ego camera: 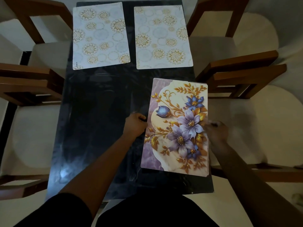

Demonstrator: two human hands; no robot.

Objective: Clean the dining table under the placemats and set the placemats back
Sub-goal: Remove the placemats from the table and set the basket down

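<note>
**A:** Where to find the flowered placemat?

**B:** On the near right part of the desk, face up. Long axis pointing away from the body, slightly skewed, with the far right corner poking out past the desk's side.

**A:** And the left hand?

**B:** Up against the mat's left long edge, roughly halfway along. Fingers curled round that edge, gripping.

**A:** Right hand?

**B:** Straight across, at the opposite long edge. Too smeared to read, so cannot tell whether gripping or merely touching.

**A:** Which way to the mat from each, then?

**B:** Inward from both: rightward from the left, leftward from the right. Spans the gap between them crosswise, so neither counts as nearer.

**A:** Best guess at the step in hand?

**B:** Probably laying this one back and squaring up. Likely calls for a small slide toward the left plus a slight twist, to line the long edges up with the desk's side.

**A:** Anything to match against?

**B:** Two pale placemats at the far end, one left and one right, flat and side by side with a dark strip between.
</note>
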